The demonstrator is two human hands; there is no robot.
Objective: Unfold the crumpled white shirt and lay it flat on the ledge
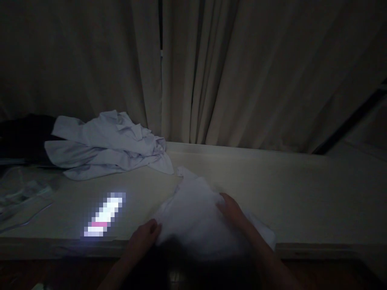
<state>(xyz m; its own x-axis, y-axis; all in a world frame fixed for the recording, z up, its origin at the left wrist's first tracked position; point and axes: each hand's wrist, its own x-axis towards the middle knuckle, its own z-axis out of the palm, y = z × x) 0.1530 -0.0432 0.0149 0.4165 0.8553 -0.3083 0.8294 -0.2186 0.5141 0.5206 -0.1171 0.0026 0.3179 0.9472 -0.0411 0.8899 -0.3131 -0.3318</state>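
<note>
A white garment, its exact kind hard to make out in the dim light, lies bunched over the front of the pale ledge in front of me. Its lower part is blurred and runs into dark shadow. My left hand is closed on the garment's left edge, fingertips pinched together. On the other side, my right hand grips the cloth near its upper right edge, with the fingers partly hidden by folds. A loose flap of the same cloth lies beyond my right forearm.
A crumpled white shirt lies at the back left, beside dark cloth. Nearer stand a glowing, pixelated phone-like screen, a clear plastic bag and a thin cord. Beige curtains hang behind the ledge.
</note>
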